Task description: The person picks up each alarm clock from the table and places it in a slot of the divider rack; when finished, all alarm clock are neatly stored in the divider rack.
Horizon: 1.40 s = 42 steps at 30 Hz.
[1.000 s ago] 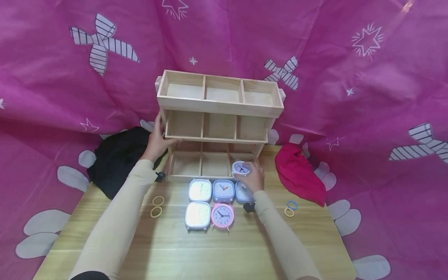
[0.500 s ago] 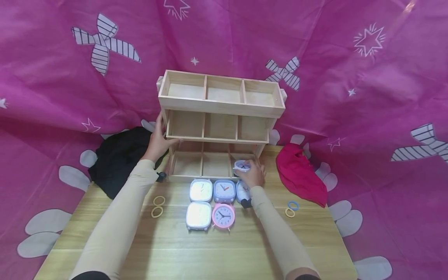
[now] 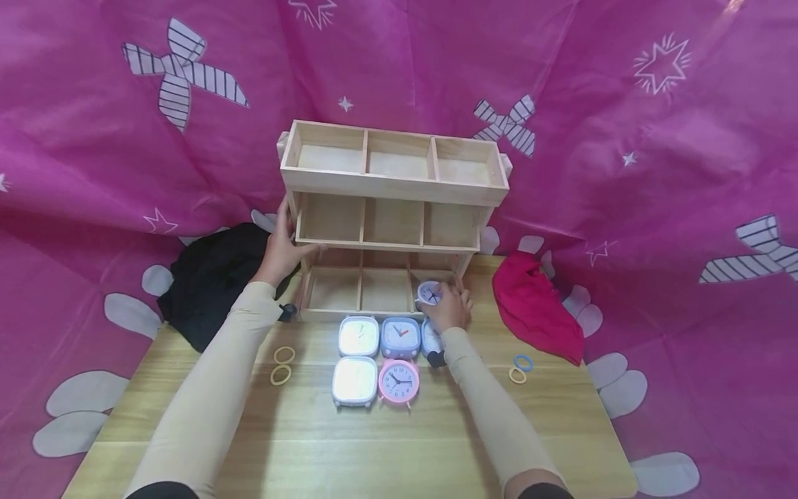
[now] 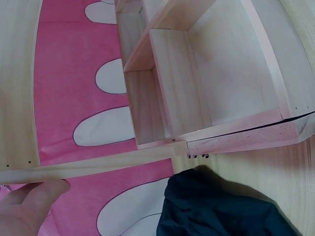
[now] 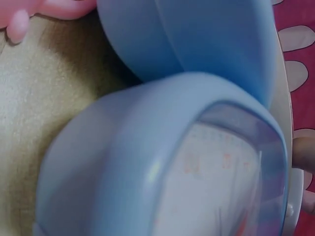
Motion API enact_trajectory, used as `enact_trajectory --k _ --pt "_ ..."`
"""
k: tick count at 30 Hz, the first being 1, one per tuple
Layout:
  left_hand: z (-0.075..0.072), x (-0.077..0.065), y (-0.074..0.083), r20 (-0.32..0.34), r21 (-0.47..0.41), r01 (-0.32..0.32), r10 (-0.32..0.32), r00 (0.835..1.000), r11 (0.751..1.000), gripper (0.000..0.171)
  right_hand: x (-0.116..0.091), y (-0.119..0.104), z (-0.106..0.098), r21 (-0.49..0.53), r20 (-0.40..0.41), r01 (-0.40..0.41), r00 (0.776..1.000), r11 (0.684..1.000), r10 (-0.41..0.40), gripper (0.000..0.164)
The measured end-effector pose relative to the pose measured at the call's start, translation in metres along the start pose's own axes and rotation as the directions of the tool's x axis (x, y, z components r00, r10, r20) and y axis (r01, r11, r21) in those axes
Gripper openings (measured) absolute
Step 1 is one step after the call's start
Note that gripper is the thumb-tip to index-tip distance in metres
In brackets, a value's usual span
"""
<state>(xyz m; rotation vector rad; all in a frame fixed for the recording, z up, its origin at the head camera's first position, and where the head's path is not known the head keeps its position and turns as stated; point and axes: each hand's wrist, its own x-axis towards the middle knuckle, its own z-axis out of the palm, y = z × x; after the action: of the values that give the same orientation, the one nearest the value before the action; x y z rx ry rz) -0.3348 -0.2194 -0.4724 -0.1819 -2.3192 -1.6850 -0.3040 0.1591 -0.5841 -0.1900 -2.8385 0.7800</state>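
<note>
A three-tier wooden shelf (image 3: 386, 183) with divided trays stands at the back of the table. My left hand (image 3: 277, 255) grips its left side by the middle tray; in the left wrist view the thumb (image 4: 49, 191) lies against a wooden strip. My right hand (image 3: 450, 308) holds a small round pale alarm clock (image 3: 427, 292) in the bottom tier's right compartment, its face towards me. Just in front of the shelf are a white clock (image 3: 358, 337), a blue clock (image 3: 400, 337) and another blue clock (image 3: 430, 338), partly hidden by my right wrist.
Nearer me lie a white squarish clock (image 3: 354, 381) and a pink alarm clock (image 3: 399, 382). Black cloth (image 3: 215, 284) is at the left, red cloth (image 3: 536, 308) at the right. Yellow rings (image 3: 281, 375) lie left; a blue ring (image 3: 523, 362) and a yellow one lie right.
My right hand has lowered the round clock into the bottom right compartment, where its face tipped and then came back towards me. The left hand keeps its grip on the shelf.
</note>
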Motion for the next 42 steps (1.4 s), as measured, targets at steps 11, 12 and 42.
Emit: enact_trajectory --k 11,12,42 --pt "0.0 0.0 0.0 0.015 -0.004 0.008 -0.008 1.0 1.0 0.131 -0.042 -0.009 -0.023 0.158 -0.086 0.094 0.993 0.983 -0.081 0.059" --pt "0.0 0.0 0.0 0.014 -0.004 0.005 -0.005 1.0 1.0 0.131 -0.049 -0.01 -0.026 0.171 -0.096 0.12 0.99 0.978 -0.104 0.054" --pt "-0.003 -0.003 0.002 0.005 0.001 0.003 -0.003 1.0 1.0 0.13 -0.204 0.005 -0.034 0.321 0.234 0.096 0.956 0.942 -0.177 0.079"
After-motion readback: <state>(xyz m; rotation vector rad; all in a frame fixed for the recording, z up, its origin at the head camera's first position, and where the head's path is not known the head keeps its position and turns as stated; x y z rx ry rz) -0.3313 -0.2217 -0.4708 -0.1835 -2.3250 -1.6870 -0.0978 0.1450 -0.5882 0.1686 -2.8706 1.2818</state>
